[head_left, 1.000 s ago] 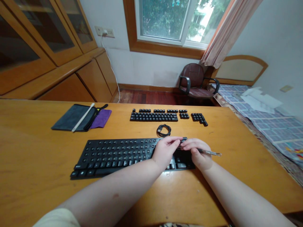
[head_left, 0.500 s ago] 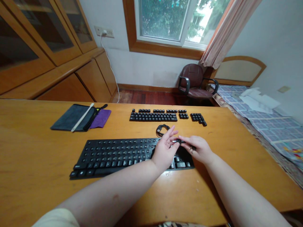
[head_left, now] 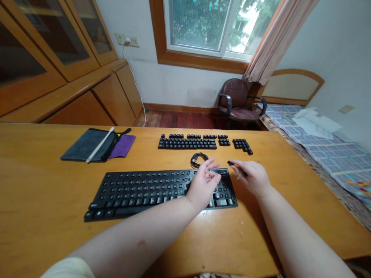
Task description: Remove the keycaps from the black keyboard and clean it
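Observation:
The black keyboard (head_left: 145, 190) lies on the table with most of its keycaps off, showing rows of bare switches. A few caps remain along its bottom row and at its lower right. Above the keyboard's right part is my left hand (head_left: 203, 183), fingers apart and slightly curled, with nothing visible in them. My right hand (head_left: 252, 177) is off the keyboard's right edge, closed around a slim black tool (head_left: 231, 163) whose dark tip sticks out past thumb and forefinger. Its other end is mostly hidden in the palm. Behind the keyboard sits a coiled black cable (head_left: 198, 160).
Removed keycaps (head_left: 187, 144) stand in keyboard order at the table's far side, with number-pad caps (head_left: 242, 146) to their right. On the left lie a grey pouch (head_left: 82, 146), a white stick (head_left: 100, 144) and a purple cloth (head_left: 123, 146). A chair (head_left: 237, 98) stands beyond.
My right hand has moved right, away from my left hand, carrying the black tool. My left hand stays nearly in place, its fingers now apart from the tool.

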Available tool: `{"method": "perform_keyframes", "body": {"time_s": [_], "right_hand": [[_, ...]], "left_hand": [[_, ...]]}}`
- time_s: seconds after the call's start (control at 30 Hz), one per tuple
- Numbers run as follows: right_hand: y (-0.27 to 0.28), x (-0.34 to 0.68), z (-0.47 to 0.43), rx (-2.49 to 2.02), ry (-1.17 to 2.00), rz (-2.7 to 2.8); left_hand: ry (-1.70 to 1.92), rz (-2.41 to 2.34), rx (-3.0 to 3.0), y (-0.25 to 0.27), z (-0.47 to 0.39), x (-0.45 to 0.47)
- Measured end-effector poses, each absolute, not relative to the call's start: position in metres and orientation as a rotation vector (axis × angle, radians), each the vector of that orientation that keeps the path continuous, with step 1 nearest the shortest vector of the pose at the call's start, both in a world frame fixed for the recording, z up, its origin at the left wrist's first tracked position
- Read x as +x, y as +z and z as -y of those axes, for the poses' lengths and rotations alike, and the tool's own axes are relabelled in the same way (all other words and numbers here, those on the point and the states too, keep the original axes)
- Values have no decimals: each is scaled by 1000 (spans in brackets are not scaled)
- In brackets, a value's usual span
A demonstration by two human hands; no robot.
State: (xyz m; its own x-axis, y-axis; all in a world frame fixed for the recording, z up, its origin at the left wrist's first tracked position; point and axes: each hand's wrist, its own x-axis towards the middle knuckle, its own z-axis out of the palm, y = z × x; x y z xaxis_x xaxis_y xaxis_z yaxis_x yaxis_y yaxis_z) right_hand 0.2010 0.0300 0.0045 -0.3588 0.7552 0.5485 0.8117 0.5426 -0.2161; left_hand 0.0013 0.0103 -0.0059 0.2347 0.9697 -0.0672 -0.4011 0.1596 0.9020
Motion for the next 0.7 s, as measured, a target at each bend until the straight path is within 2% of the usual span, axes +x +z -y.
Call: {"method": "perform_keyframes", "body": {"time_s": [0.1,0.27,0.7], "right_hand": [[-3,228,-49,-1646,-174,2066],[-20,253,-71,-2087,-59,1997],[-27,255,-80,-2236,-67,1802]], "left_hand": [[1130,-845,902,-5,-12,1],[1106,-870,903,-2,-13,0],[1118,-875,924,-6,-12,1]]}}
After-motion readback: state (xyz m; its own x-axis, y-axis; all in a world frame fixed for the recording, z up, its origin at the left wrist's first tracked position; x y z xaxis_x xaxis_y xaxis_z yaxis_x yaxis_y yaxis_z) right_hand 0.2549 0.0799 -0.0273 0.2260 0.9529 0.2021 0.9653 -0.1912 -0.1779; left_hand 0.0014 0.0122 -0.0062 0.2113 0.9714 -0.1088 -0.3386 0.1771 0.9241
